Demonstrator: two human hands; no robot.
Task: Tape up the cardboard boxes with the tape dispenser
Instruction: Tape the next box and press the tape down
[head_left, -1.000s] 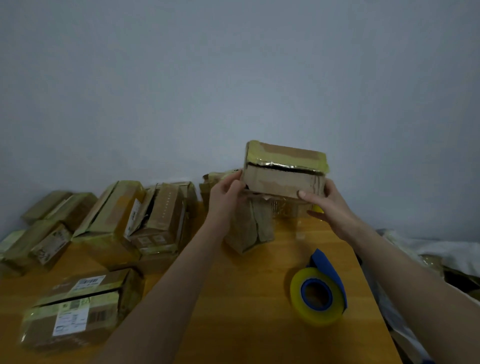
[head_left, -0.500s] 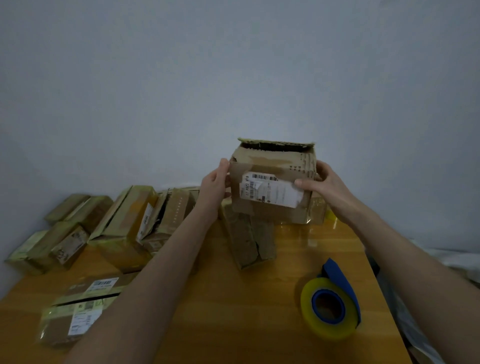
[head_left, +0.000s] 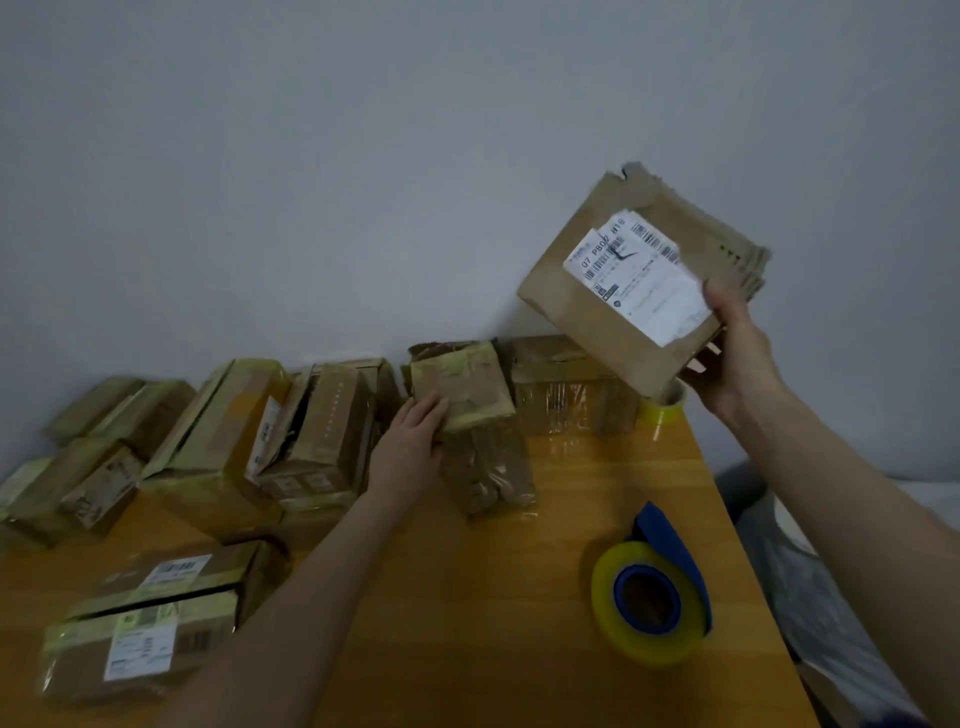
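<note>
My right hand (head_left: 737, 358) grips a worn cardboard box with a white shipping label (head_left: 618, 291), lifted and tilted above the table's far right corner. My left hand (head_left: 413, 441) rests on the left side of a taped brown box (head_left: 472, 415) that stands on the wooden table (head_left: 467, 597). The tape dispenser (head_left: 652, 597), a yellow tape roll on a blue holder, lies on the table at the front right, apart from both hands.
Several taped cardboard boxes (head_left: 223, 441) crowd the table's left and back along the grey wall. One labelled box (head_left: 145, 623) lies at the front left. A second yellow tape roll (head_left: 665, 408) sits at the back right corner. The table's right edge drops off beside the dispenser.
My left hand let go of the labelled box and dropped onto the box on the table. My right hand carried the labelled box up and to the right, tilting it.
</note>
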